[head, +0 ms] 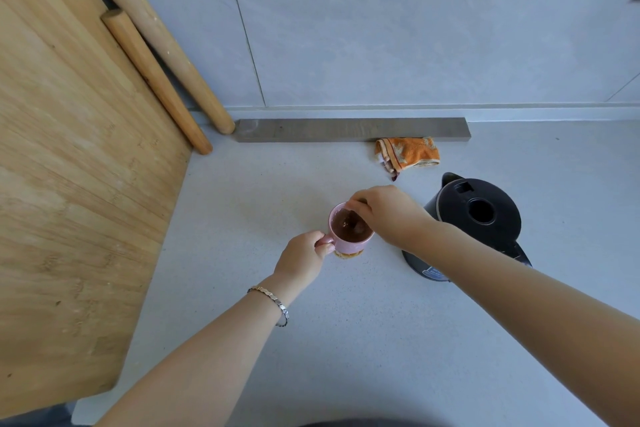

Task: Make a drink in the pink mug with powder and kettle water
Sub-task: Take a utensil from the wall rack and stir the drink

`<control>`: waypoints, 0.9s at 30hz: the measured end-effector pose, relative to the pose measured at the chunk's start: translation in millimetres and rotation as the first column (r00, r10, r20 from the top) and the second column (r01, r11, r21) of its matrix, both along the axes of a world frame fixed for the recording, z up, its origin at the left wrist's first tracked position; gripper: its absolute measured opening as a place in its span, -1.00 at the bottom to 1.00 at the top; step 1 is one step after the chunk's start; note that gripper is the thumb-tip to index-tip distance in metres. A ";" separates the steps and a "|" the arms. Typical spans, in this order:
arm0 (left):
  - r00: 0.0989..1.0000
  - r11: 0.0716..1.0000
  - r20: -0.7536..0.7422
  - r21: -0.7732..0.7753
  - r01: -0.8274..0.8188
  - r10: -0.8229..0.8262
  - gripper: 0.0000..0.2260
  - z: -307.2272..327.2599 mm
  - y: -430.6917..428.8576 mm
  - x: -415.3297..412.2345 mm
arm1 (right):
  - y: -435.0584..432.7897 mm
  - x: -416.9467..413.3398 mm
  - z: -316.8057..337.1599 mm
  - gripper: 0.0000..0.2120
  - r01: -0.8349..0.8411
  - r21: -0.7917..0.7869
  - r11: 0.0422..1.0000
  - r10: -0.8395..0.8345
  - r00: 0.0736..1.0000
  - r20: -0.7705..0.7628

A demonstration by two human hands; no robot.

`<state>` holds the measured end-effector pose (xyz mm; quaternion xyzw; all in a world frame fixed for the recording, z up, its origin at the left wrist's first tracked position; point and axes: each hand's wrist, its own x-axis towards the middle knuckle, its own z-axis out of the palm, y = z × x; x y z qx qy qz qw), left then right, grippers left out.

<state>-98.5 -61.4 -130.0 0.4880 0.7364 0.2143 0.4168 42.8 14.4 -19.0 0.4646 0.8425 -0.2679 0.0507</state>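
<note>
The pink mug (349, 244) stands on the pale counter, filled with brown liquid. My left hand (302, 258) grips its handle from the left. My right hand (384, 213) hovers over the rim with fingers pinched on a thin stirrer dipped in the drink; most of the stirrer is hidden by the fingers. The black kettle (476, 218) stands just right of the mug, partly behind my right forearm, spout toward the back. A brownish ring or coaster (348, 255) shows under the mug's front edge.
A large wooden board (79, 184) leans at the left with two wooden rolling pins (156, 80) against the wall. A grey strip (349, 129) lies along the back wall. An orange cloth (407, 153) lies behind the kettle.
</note>
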 end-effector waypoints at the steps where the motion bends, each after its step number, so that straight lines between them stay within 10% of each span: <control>1: 1.000 1.000 -0.002 0.000 -0.001 0.001 -0.82 0.0 0.0 0.1 | 1.7 1.6 -0.4 -0.71 0.003 0.008 1.000 -0.003 1.000 0.003; 27: 1.000 1.000 0.012 -0.009 -0.001 0.001 -0.84 3.2 0.9 0.9 | 5.8 7.4 -2.7 -0.68 0.077 0.022 0.997 -0.077 0.997 -0.018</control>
